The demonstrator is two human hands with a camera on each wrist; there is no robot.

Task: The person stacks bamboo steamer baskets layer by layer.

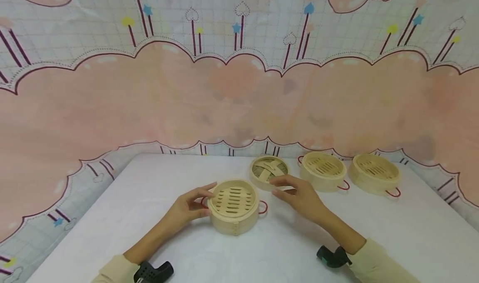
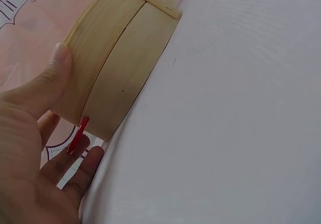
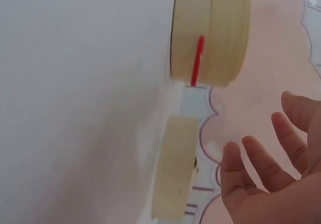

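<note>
A round bamboo steamer basket (image 1: 235, 225) with a slatted top and red side handles sits at the middle of the white table. My left hand (image 1: 186, 206) holds its left side; in the left wrist view the thumb presses the basket wall (image 2: 108, 66) and other fingers lie by the red handle (image 2: 78, 134). To the right, my right hand (image 1: 302, 195) is raised with loosely bent fingers and holds nothing. Behind its fingertips in the head view lies a woven bamboo lid (image 1: 260, 174). The right wrist view shows the hand (image 3: 276, 189) apart from both basket (image 3: 228, 33) and lid (image 3: 174, 169).
Two more steamer baskets with red handles stand at the back right: one (image 1: 323, 184) beside the lid, another (image 1: 374, 185) farther right. The white table (image 1: 149, 191) meets a patterned pink backdrop (image 1: 232, 104) behind. A dark wrist camera is on each forearm.
</note>
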